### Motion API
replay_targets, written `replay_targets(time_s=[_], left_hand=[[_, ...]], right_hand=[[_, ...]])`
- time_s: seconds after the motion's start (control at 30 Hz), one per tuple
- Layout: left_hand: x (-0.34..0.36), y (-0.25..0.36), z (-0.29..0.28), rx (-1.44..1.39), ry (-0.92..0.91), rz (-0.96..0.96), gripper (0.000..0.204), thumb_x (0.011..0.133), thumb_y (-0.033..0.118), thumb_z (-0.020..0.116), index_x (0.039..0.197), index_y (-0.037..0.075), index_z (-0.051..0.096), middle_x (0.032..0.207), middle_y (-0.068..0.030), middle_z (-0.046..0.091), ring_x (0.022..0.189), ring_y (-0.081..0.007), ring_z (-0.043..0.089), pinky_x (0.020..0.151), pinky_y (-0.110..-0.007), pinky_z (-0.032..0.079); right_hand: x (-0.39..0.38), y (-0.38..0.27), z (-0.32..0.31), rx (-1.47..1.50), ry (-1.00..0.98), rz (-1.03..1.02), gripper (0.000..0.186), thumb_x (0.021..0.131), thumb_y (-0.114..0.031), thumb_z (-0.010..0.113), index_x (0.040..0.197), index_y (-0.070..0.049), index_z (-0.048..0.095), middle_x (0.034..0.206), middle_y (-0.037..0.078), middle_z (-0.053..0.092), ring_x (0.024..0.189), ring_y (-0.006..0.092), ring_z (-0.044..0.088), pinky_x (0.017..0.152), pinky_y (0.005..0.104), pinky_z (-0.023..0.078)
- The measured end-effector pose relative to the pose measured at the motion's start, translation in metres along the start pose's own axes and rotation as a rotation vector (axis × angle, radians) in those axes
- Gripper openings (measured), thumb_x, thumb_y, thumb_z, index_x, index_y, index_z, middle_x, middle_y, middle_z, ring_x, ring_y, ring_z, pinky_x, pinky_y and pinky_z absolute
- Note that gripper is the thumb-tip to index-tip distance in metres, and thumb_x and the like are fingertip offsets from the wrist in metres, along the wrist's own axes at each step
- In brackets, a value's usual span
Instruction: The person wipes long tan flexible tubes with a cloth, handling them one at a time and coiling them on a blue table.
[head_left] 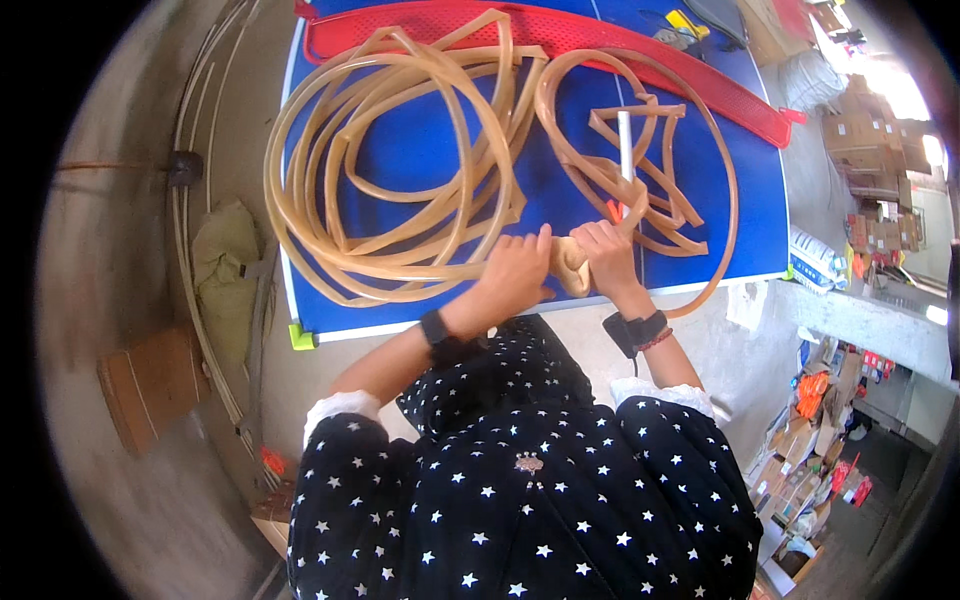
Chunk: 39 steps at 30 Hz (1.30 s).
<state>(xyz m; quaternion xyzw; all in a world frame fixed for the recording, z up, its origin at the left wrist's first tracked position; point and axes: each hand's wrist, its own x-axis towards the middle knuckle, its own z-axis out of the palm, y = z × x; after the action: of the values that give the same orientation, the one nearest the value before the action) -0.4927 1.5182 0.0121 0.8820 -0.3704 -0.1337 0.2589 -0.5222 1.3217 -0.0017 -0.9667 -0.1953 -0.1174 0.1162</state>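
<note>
A big loose coil of tan, translucent rubber tubing (462, 150) lies across the left half of the blue table (415, 145). A smaller, kinked coil of the tubing (548, 110) lies to the right. My left hand (516, 268) is closed round tubing at the table's near edge. Close beside it, my right hand (606, 256) is closed on tubing too. A bunched, folded bit of tubing (570, 268) shows between the two hands. Just beyond my right hand are a white rod (626, 148) and a small orange-red piece (614, 211). Both palms are hidden.
A long red perforated strip (590, 40) lies along the table's far edge. A yellow-and-grey tool (686, 28) is at the far right. On the left floor are a green sack (224, 270) and a cardboard box (152, 388). Stacked cartons (870, 135) stand right.
</note>
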Motion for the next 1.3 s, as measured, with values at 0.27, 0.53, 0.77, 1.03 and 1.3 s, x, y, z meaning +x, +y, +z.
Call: replay_targets(time_s=[0.27, 0.53, 0.77, 1.03, 1.3], left_hand=[[0.045, 0.036, 0.021, -0.172, 0.111, -0.070, 0.041, 0.069, 0.019, 0.073, 0.098, 0.004, 0.048, 0.063, -0.0174, 0.060, 0.058, -0.0360, 0.060, 0.050, -0.043, 0.046], [0.042, 0.084, -0.049, -0.565, 0.281, 0.137, 0.038, 0.074, 0.005, 0.071, 0.100, 0.004, 0.044, 0.069, -0.0146, 0.059, 0.061, -0.0319, 0.061, 0.052, -0.034, 0.045], [0.033, 0.094, -0.071, -0.459, 0.286, 0.358, 0.025, 0.073, 0.004, 0.071, 0.081, 0.003, 0.047, 0.065, -0.0117, 0.051, 0.058, -0.0303, 0.053, 0.051, -0.038, 0.042], [0.056, 0.083, -0.110, -0.534, 0.320, -0.030, 0.034, 0.075, 0.015, 0.072, 0.083, 0.007, 0.039, 0.066, -0.0163, 0.055, 0.064, -0.0389, 0.058, 0.052, -0.043, 0.045], [0.047, 0.033, -0.095, -0.485, 0.053, -0.135, 0.034, 0.076, 0.017, 0.071, 0.086, 0.005, 0.041, 0.068, -0.0184, 0.058, 0.068, -0.0425, 0.058, 0.055, -0.044, 0.045]], right_hand=[[-0.021, 0.027, -0.035, -0.061, 0.173, 0.101, 0.027, 0.071, -0.017, 0.071, 0.095, -0.009, 0.063, 0.095, 0.006, 0.063, 0.094, 0.0230, 0.058, 0.086, 0.0374, 0.040], [-0.004, 0.070, -0.019, 0.231, 0.577, 0.071, 0.044, 0.066, -0.029, 0.076, 0.101, -0.008, 0.060, 0.101, 0.010, 0.062, 0.094, 0.0280, 0.059, 0.086, 0.0418, 0.043], [0.022, 0.103, -0.033, 0.130, 0.553, -0.018, 0.044, 0.065, -0.027, 0.076, 0.101, -0.008, 0.060, 0.101, 0.010, 0.062, 0.094, 0.0283, 0.060, 0.085, 0.0418, 0.044], [0.021, 0.201, -0.161, -0.350, 0.330, -0.061, 0.044, 0.064, -0.026, 0.077, 0.101, -0.009, 0.061, 0.102, 0.010, 0.062, 0.094, 0.0288, 0.060, 0.085, 0.0418, 0.045], [-0.005, 0.212, -0.161, -0.438, 0.186, -0.020, 0.044, 0.063, -0.024, 0.078, 0.101, -0.009, 0.061, 0.102, 0.010, 0.063, 0.094, 0.0292, 0.060, 0.085, 0.0418, 0.047]])
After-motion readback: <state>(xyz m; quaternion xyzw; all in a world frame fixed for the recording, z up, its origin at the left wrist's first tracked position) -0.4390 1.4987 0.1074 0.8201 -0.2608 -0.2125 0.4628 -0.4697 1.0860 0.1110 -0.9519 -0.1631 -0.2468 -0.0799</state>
